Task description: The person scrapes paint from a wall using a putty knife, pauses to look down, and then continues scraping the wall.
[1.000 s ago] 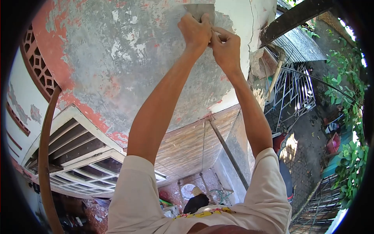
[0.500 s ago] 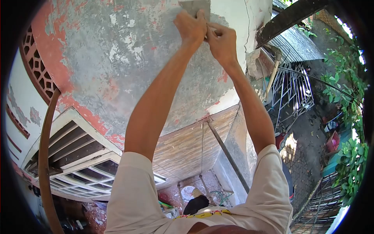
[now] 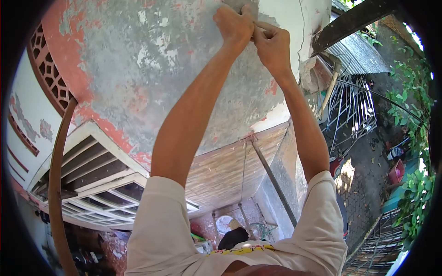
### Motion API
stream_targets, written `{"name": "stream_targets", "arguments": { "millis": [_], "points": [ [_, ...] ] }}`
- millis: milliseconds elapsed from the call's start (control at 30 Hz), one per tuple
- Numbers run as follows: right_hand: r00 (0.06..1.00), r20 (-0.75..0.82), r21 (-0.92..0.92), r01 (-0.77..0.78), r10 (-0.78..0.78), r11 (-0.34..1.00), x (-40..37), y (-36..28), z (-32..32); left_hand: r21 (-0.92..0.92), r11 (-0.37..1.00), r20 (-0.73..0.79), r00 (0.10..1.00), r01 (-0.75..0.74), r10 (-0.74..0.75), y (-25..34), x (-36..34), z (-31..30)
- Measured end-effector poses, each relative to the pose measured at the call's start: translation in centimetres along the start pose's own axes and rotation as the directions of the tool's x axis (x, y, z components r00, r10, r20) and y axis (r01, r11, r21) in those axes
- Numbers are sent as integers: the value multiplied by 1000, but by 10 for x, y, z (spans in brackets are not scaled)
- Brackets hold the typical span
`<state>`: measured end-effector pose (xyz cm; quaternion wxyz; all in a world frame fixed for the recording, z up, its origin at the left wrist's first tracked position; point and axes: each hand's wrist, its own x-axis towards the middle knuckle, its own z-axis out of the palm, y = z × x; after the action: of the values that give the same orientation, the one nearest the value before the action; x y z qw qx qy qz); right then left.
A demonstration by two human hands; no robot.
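My left hand [image 3: 235,26] is closed at the top of the view, pressed near the wall with its thumb up along a flat grey scraper [image 3: 238,4]. Only a small part of the scraper's blade shows; the frame's upper edge cuts it off. Just to the right and slightly lower, my right hand [image 3: 272,45] is closed with its fingers pinched, touching the left hand, at the scraper's handle end. The handle itself is mostly hidden by the fingers. Behind both hands, the wall [image 3: 124,60] has bare grey patches, white flecks and remnants of red paint.
A dark beam [image 3: 352,27] juts out at upper right, above a corrugated sheet [image 3: 361,57] and white metal bars [image 3: 352,108]. At left are a slatted window [image 3: 92,161] and a brown curved pole [image 3: 55,184]. A diagonal pole [image 3: 274,181] stands below my arms.
The view has shifted, so wall and arms sit further right. Both hands are slightly higher in view, and less of the scraper's blade shows. The two-handed grip stays the same.
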<state>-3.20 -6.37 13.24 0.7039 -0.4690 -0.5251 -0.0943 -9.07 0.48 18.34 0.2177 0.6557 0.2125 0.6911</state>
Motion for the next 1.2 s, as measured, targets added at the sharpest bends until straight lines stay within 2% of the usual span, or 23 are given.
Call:
{"name": "stream_targets", "arguments": {
  "millis": [67, 100, 200, 300, 400, 500, 600, 700, 800, 900, 1000, 1100, 1200],
  "points": [
    [999, -22, -92, 46, -49, 995, -9, -7, -4, 41, 999, -33, 999, -18, 19, -16, -8, 5],
    [1000, 14, -105, -18, 20, 994, -14, -6, -5, 60, 998, -51, 998, -21, 24, -19, -12, 5],
    [1000, 28, -40, 6, -5, 999, -17, -2, -3, -7, 999, -29, 998, 50, -51, -25, -14, 2],
    [999, 32, -79, 18, -16, 997, 5, -13, -5, -58, 995, -111, 990, 82, -88, -12, 7, 10],
    [999, 27, -81, 31, -29, 996, 3, -13, -8, -167, 972, -65, 982, 164, -176, -9, 3, 9],
    [999, 21, -138, 44, -42, 989, -14, -11, -6, -94, 985, -55, 987, 144, -149, -17, -12, 2],
    [1000, 1, -90, 22, -22, 996, -12, -12, -1, -12, 989, -44, 988, 147, -147, -15, -8, -1],
    [999, 33, -150, 8, -3, 989, 7, -13, -1, 10, 992, -153, 981, 125, -122, -14, 15, 15],
    [998, -29, -109, 54, -58, 993, -5, -10, 2, 2, 999, -142, 988, 54, -54, -19, 5, 8],
    [997, -31, -53, 68, -70, 996, -17, -6, 7, 103, 991, -40, 996, 87, -83, -22, -5, -5],
    [1000, -31, -39, 5, -6, 999, 0, -14, 13, 93, 994, -56, 997, 52, -47, -9, 11, -3],
    [999, -47, 26, -7, 9, 1000, -2, -20, 15, 32, 993, 29, 993, 112, -113, -9, 18, -6],
    [999, -48, -9, -10, 9, 1000, -18, -16, 15, 140, 986, -72, 994, 95, -86, -11, -2, -6]
  ]
}}
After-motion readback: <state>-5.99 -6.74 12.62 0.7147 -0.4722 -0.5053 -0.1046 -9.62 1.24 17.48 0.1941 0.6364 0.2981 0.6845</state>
